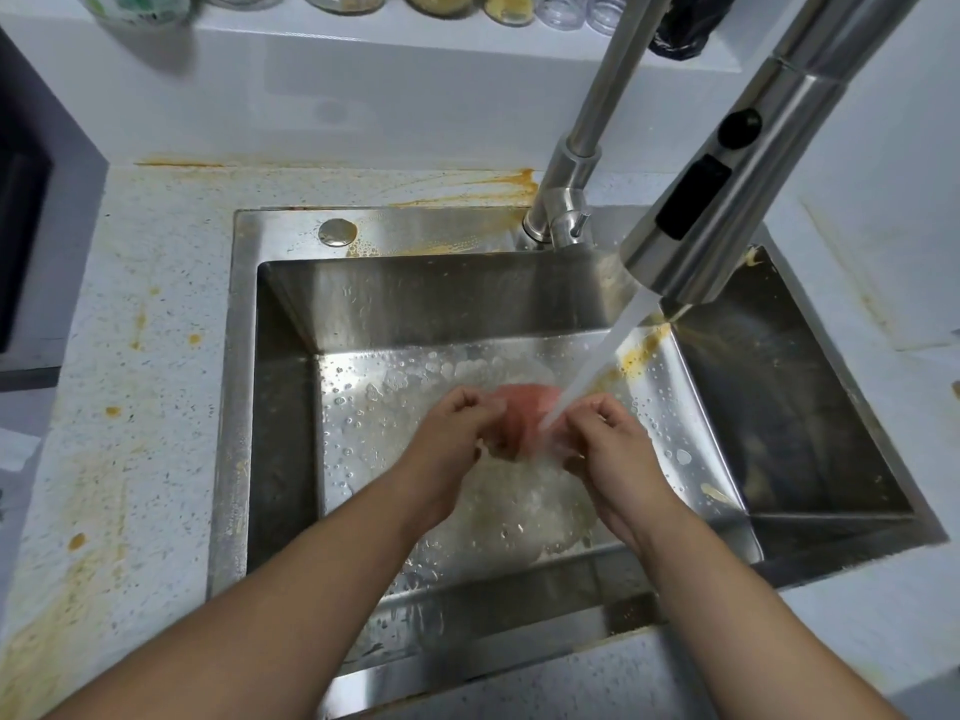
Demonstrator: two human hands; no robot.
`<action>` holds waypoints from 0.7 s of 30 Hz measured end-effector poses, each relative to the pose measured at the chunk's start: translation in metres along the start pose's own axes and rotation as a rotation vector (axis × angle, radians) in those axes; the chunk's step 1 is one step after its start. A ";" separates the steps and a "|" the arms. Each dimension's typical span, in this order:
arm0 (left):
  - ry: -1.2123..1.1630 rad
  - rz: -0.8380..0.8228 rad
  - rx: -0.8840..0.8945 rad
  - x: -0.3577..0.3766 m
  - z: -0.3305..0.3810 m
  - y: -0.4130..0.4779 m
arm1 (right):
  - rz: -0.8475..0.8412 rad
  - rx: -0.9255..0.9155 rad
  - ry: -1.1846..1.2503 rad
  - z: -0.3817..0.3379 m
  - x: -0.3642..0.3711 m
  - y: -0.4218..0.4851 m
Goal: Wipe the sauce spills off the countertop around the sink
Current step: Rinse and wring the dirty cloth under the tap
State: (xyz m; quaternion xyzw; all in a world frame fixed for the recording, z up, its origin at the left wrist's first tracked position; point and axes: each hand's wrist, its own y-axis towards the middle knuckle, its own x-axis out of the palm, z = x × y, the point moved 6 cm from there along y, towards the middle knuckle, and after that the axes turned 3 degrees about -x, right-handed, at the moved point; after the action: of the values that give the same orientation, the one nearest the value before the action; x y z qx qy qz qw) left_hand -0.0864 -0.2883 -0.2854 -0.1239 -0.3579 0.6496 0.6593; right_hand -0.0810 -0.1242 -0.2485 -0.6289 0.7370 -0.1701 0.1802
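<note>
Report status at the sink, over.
Left hand, right hand both grip soft pink cloth under tap stream, over steel sink. Orange sauce smears unwiped on speckled white countertop. Nothing blocking.

No legible txt or nos.; green label on jar (132, 5) top left too blurred.

The countertop (156, 283) is white with lots of tiny dark dots. The sauce spots (498, 187) on it are orange and yellow, in streaks and drips. The sink (244, 407) is shiny silver-grey. The cloth (524, 407) is pink. The tap (727, 189) is silver with black buttons (693, 197).
</note>
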 end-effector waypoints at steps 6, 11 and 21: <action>-0.164 -0.059 -0.107 0.003 -0.008 0.001 | 0.043 -0.035 0.029 -0.006 0.001 0.002; -0.048 -0.238 -0.094 0.012 -0.004 -0.005 | -0.112 0.172 0.430 -0.009 0.013 -0.003; -0.243 -0.104 -0.040 0.018 0.003 -0.004 | -0.184 0.316 0.096 0.017 0.032 -0.013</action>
State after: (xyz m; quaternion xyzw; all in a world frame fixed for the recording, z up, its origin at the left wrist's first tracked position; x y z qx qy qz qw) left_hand -0.0871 -0.2726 -0.2757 -0.0388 -0.4538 0.6177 0.6412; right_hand -0.0659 -0.1587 -0.2587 -0.6486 0.6481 -0.3295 0.2251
